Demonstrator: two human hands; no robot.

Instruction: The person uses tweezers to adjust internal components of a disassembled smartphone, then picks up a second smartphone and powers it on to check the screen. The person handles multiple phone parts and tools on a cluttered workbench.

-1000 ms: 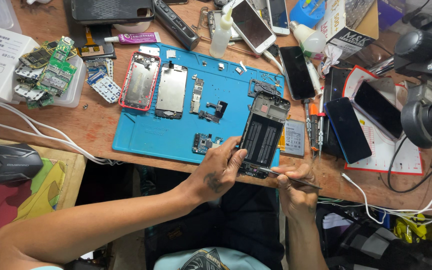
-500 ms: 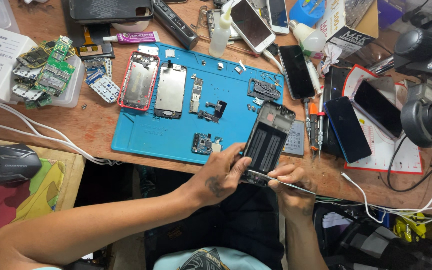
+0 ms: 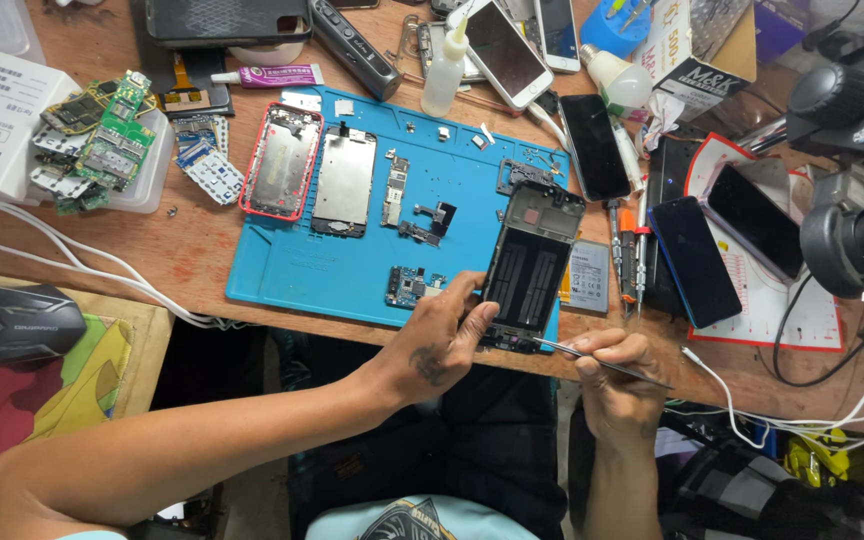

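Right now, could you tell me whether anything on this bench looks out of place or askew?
The black phone frame lies tilted, its lower end hanging over the front edge of the blue mat, steadied by the left hand. The right hand holds tweezers at its bottom edge. Nothing looks spilled.

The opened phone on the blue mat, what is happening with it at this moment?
A person holds the opened phone frame at its lower end with the left hand, over the near edge of the blue work mat. The right hand holds thin metal tweezers, with the tip at the frame's bottom edge. Other parts lie on the mat: a red-rimmed phone shell, a metal plate and a small circuit board.
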